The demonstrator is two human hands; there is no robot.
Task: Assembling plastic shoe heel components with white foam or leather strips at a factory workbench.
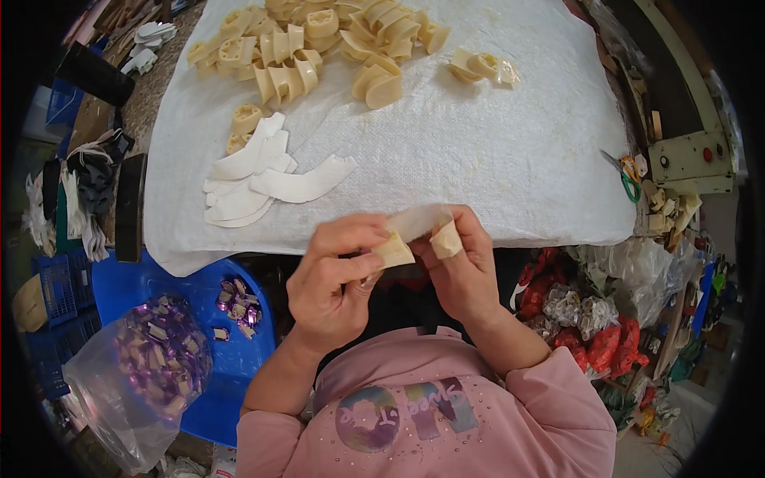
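Observation:
Close to my body, at the near edge of the covered table, both hands are raised together. My left hand (331, 275) pinches a small cream piece (394, 250) between thumb and fingers. Opposite it, my right hand (466, 267) has its fingers closed on a thin whitish strip (418, 222), which is blurred and spans the gap between the hands. Another cream patch (447, 240) covers the right thumb tip; whether it is a wrap or a held piece I cannot tell. Ahead on the left lie several curved white cutouts (307, 181), overlapping in a loose stack.
A pile of cream moulded pieces (287, 68) fills the far side of the white woven sheet (478, 151). Scissors (629, 179) lie at its right edge. On the left, a blue plastic chair (239, 382) holds a clear bag (159, 350) of purple-and-cream pieces. Red bundles (625, 342) crowd the right.

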